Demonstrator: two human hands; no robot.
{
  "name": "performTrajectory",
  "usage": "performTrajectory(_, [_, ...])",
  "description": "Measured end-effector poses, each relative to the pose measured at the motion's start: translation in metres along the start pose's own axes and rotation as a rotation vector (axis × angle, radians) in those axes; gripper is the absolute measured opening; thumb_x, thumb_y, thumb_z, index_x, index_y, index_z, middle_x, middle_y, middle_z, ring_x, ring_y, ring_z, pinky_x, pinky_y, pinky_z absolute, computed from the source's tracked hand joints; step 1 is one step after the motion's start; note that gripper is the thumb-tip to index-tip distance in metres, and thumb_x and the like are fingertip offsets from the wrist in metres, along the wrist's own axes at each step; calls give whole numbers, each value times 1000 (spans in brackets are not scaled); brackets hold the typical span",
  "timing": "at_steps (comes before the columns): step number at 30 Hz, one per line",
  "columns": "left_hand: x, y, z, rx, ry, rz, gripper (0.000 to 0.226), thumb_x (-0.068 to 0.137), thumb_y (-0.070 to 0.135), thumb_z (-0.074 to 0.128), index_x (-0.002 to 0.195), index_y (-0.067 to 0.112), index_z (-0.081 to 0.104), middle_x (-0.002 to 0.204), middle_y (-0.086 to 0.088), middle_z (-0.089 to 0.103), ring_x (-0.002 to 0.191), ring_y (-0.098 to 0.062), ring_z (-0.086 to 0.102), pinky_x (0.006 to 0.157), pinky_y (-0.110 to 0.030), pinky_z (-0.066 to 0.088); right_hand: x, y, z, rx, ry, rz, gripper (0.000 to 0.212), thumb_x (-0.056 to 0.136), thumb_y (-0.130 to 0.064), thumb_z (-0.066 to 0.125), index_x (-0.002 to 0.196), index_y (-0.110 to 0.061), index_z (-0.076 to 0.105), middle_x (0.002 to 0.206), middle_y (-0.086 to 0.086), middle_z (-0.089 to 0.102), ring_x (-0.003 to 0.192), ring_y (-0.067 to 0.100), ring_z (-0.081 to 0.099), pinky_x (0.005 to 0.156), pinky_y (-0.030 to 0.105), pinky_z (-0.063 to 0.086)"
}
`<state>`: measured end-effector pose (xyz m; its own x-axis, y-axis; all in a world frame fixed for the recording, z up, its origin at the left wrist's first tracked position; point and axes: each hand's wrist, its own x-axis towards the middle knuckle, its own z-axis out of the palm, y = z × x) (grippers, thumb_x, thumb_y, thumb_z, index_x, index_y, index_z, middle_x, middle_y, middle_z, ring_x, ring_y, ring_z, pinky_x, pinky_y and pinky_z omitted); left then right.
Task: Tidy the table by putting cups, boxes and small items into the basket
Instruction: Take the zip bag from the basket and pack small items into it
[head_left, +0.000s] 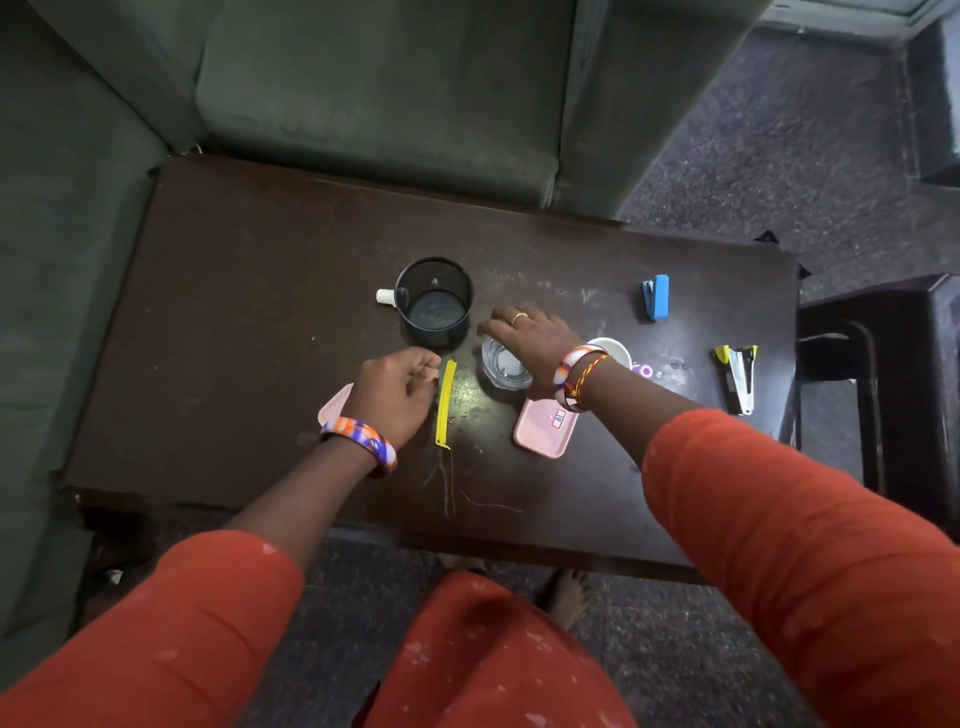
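A black mesh basket (434, 301) stands upright near the middle of the dark wooden table (234, 322), with a small white item (385, 296) at its left side. My left hand (397, 395) is beside a yellow strip (445, 404), fingers curled, partly covering a pink object (335, 402). My right hand (530, 338) hovers over a clear glass cup (504, 366), fingers spread downward. A pink box (545, 428) lies under my right wrist. A white cup (615, 351) is partly hidden behind that wrist.
A blue stapler (655, 296) and a yellow-and-white staple remover (740, 376) lie at the table's right end, with a small purple item (644, 370) nearby. Loose threads (452, 483) lie near the front edge. A green sofa (363, 93) borders the far side; a dark stool (883, 364) stands right.
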<state>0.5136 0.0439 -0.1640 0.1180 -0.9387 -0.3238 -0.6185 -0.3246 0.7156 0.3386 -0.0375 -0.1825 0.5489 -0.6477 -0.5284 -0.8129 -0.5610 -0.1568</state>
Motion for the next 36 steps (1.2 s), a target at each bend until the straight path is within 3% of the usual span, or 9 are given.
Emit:
performTrajectory(6, [-7,16,1,35,-48,59,23,83,1,56,103,4,68,94,-14,72,81,-19,65,80,-25,50,-16,4,-19,37,-18,-7,121,54,-22,87,148,-21,9,155,11,19,141,33,23,108,48,32])
performTrajectory(12, [-11,74,10,95,-149,195,23,82,3,57,103,5,68,97,-13,73,85,-22,67,84,-30,52,-81,18,-46,420,255,185,93,73,-7,71,146,-18,15,131,18,51,114,36,55,92,42,48])
performTrajectory(19, [-19,200,72,311,-515,469,23,83,17,60,103,8,68,105,-10,71,99,-25,65,81,-23,43,-211,72,-36,753,556,528,56,80,-15,64,131,-19,43,91,2,65,92,31,64,85,41,51])
performTrajectory(24, [-33,301,157,278,-641,619,26,83,12,61,107,8,67,110,-11,70,104,-25,64,92,-25,46,-291,143,-17,935,932,891,43,83,-6,57,125,-10,51,103,12,68,98,30,63,91,39,48])
performTrajectory(28, [-40,372,231,200,-689,610,26,84,5,54,106,5,68,106,-15,71,99,-26,66,80,-19,43,-330,194,0,966,1083,1071,41,87,0,47,128,-5,48,117,16,62,110,31,57,93,31,38])
performTrajectory(30, [-40,404,266,123,-740,550,26,83,4,50,103,3,67,93,-18,70,83,-27,66,77,-24,46,-340,211,4,1001,1142,1062,45,86,5,43,130,-2,44,125,19,57,116,33,53,94,28,36])
performTrajectory(32, [-39,432,294,-56,-808,408,23,86,-2,46,97,3,65,69,-9,66,59,-12,62,69,-22,51,-351,227,-3,1039,1210,1019,48,86,6,41,133,-1,40,130,20,53,120,32,51,96,25,35])
performTrajectory(34, [-39,455,314,-196,-841,287,30,90,-11,39,80,7,60,47,7,63,40,4,56,49,-9,48,-368,240,-21,1054,1269,970,50,87,6,40,136,-4,38,133,18,50,122,27,49,93,17,32])
performTrajectory(36, [-37,472,327,-308,-892,188,32,92,-8,38,74,11,56,41,9,62,39,5,56,44,-9,47,-393,249,-43,1050,1308,918,50,88,3,40,137,-8,39,135,14,49,124,23,48,93,14,31])
